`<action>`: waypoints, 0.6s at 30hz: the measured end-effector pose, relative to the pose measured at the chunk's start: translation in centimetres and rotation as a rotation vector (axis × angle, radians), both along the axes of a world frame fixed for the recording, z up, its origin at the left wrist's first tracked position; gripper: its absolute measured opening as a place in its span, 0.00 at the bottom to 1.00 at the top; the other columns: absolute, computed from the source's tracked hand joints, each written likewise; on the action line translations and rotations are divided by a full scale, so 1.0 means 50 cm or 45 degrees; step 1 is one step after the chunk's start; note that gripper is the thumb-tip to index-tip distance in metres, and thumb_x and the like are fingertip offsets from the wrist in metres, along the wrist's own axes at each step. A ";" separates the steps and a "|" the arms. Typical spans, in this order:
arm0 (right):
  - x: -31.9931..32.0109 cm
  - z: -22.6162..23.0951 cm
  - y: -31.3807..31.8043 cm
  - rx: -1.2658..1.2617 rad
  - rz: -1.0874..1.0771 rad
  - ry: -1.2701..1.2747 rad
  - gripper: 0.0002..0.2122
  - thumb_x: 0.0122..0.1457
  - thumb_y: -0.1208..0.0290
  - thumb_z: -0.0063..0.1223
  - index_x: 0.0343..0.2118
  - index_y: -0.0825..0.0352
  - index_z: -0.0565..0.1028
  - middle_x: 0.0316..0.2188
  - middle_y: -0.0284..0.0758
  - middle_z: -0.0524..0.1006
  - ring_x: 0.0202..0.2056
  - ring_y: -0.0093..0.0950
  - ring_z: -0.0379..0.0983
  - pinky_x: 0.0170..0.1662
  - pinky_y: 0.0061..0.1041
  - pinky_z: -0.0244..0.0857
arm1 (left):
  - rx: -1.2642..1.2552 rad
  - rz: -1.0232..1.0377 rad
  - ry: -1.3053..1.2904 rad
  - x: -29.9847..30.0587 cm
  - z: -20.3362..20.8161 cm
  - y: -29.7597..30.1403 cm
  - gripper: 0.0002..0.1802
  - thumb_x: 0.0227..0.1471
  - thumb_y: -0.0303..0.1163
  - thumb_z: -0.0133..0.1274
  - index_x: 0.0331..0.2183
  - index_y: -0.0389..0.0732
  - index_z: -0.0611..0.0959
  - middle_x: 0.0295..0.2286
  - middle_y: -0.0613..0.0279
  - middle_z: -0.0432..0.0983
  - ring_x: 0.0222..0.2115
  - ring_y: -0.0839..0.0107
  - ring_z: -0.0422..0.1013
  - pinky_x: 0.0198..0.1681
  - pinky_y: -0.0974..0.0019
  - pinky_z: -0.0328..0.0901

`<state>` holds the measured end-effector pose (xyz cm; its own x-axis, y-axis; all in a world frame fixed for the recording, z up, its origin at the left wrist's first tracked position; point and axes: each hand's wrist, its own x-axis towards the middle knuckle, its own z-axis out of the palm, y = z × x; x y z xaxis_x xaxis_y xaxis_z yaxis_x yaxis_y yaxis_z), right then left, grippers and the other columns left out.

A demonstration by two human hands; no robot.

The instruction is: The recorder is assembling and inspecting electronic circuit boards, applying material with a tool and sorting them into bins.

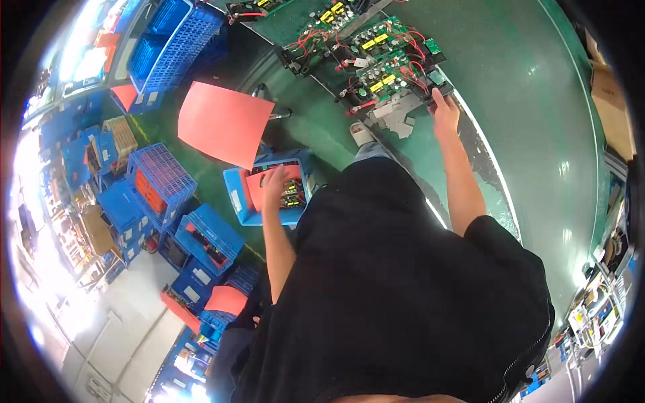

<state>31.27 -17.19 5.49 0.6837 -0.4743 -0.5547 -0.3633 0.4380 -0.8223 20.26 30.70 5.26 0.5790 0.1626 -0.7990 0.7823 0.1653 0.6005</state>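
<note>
My right hand grips the right end of the nearest circuit board, a green board with yellow parts, red wires and a black base. Similar boards sit in a row beyond it on the green bench. Loose grey flat pieces lie beside the gripped board. My left hand is over a blue crate at my left, fingers apart and slightly blurred. Under it are a pink sheet and more circuit boards inside the crate. Whether those fingers touch the sheet is hard to tell.
A large pink sheet lies over a stand with metal legs beyond the crate. Stacked blue crates fill the left side, and a tall blue basket stands at far left. Cardboard is at the right edge. My shoe is beside the bench.
</note>
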 end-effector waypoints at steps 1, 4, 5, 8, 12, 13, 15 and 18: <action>0.009 0.028 0.023 -0.030 -0.032 0.075 0.08 0.54 0.66 0.58 0.36 0.62 0.76 0.25 0.22 0.74 0.26 0.15 0.66 0.29 0.18 0.59 | 0.117 -0.158 -0.060 0.057 0.038 -0.066 0.16 0.55 0.43 0.48 0.37 0.39 0.77 0.30 0.65 0.75 0.28 0.77 0.70 0.25 0.72 0.64; -0.003 0.032 0.013 0.051 0.006 0.087 0.15 0.54 0.62 0.58 0.40 0.64 0.74 0.29 0.25 0.74 0.30 0.17 0.67 0.34 0.20 0.61 | 0.070 -0.409 -0.134 0.194 0.084 -0.238 0.22 0.54 0.48 0.49 0.37 0.36 0.76 0.31 0.62 0.75 0.30 0.74 0.71 0.30 0.70 0.65; -0.003 0.045 0.021 0.063 0.002 0.095 0.15 0.54 0.62 0.58 0.40 0.64 0.74 0.29 0.25 0.74 0.30 0.17 0.67 0.34 0.20 0.61 | 0.070 -0.453 -0.151 0.223 0.085 -0.278 0.24 0.53 0.50 0.49 0.39 0.36 0.76 0.33 0.60 0.75 0.33 0.72 0.72 0.33 0.70 0.66; -0.022 0.086 0.063 -0.125 -0.032 0.242 0.21 0.53 0.57 0.58 0.45 0.66 0.70 0.35 0.29 0.73 0.34 0.20 0.67 0.38 0.23 0.62 | 0.182 -0.546 -0.188 0.287 0.041 -0.347 0.22 0.53 0.47 0.51 0.38 0.36 0.76 0.31 0.62 0.75 0.29 0.74 0.72 0.29 0.72 0.66; -0.072 0.094 0.084 -0.210 -0.053 0.491 0.24 0.52 0.55 0.57 0.46 0.68 0.68 0.37 0.32 0.72 0.36 0.23 0.67 0.39 0.25 0.62 | 0.134 -0.369 -0.212 0.312 0.040 -0.395 0.19 0.51 0.43 0.54 0.38 0.37 0.76 0.30 0.63 0.75 0.25 0.76 0.72 0.26 0.74 0.65; -0.082 0.098 0.088 -0.139 -0.040 0.492 0.24 0.53 0.54 0.56 0.46 0.68 0.68 0.36 0.32 0.72 0.35 0.23 0.68 0.39 0.25 0.62 | 0.009 -0.291 -0.198 0.315 0.069 -0.404 0.18 0.51 0.40 0.55 0.37 0.37 0.76 0.30 0.63 0.75 0.24 0.76 0.71 0.25 0.74 0.66; -0.095 0.098 0.096 0.120 0.119 0.538 0.24 0.53 0.52 0.55 0.44 0.67 0.69 0.34 0.32 0.73 0.34 0.23 0.68 0.38 0.23 0.62 | -0.140 -0.279 -0.159 0.316 0.061 -0.381 0.14 0.49 0.34 0.55 0.37 0.36 0.76 0.28 0.61 0.76 0.24 0.75 0.73 0.26 0.71 0.69; -0.052 0.158 0.152 0.622 0.211 0.624 0.19 0.55 0.51 0.52 0.39 0.65 0.73 0.32 0.32 0.74 0.33 0.24 0.69 0.38 0.24 0.64 | -0.054 -0.400 -0.017 0.323 0.127 -0.407 0.14 0.48 0.30 0.55 0.38 0.34 0.75 0.28 0.60 0.76 0.25 0.73 0.74 0.27 0.69 0.71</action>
<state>28.68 -9.58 13.36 0.3426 -0.0039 -0.9395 -0.7349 0.6219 -0.2705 36.43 10.36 11.63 0.6058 -0.0590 -0.7934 0.7914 -0.0579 0.6085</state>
